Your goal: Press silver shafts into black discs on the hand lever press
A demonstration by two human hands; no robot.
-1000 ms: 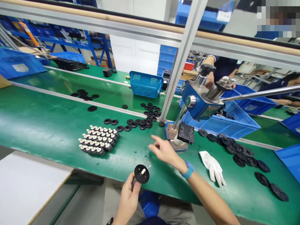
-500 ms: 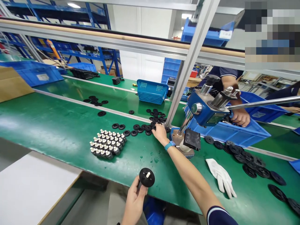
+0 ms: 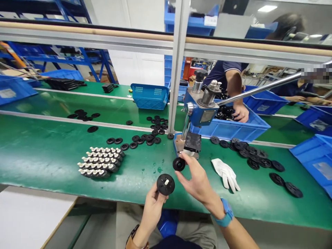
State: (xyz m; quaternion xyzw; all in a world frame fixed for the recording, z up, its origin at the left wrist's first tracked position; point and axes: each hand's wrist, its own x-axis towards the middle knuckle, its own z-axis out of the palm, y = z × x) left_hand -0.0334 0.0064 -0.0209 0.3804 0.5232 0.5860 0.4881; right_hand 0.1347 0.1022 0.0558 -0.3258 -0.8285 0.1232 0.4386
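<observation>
My left hand [image 3: 153, 207] is closed around a black disc with a white pin in its centre [image 3: 165, 184], held just in front of the green table's near edge. My right hand [image 3: 198, 181] pinches a small black ring [image 3: 178, 164] between thumb and fingers, a little above and to the right of the disc. The ring and the disc are apart. Behind my right hand stands a blue hand press [image 3: 199, 112] with a long steel lever [image 3: 259, 89].
A block of metal pins [image 3: 100, 161] stands at the left. Loose small black rings [image 3: 145, 139] lie near the aluminium post [image 3: 176, 69]. A white glove [image 3: 226, 173] and larger black discs [image 3: 255, 157] lie at the right. Another person's hand [image 3: 240, 112] reaches into a blue bin [image 3: 233, 128].
My right hand has come back from the pile of black rings with one ring pinched in it, close to the disc. My left hand has kept its hold on the disc.
</observation>
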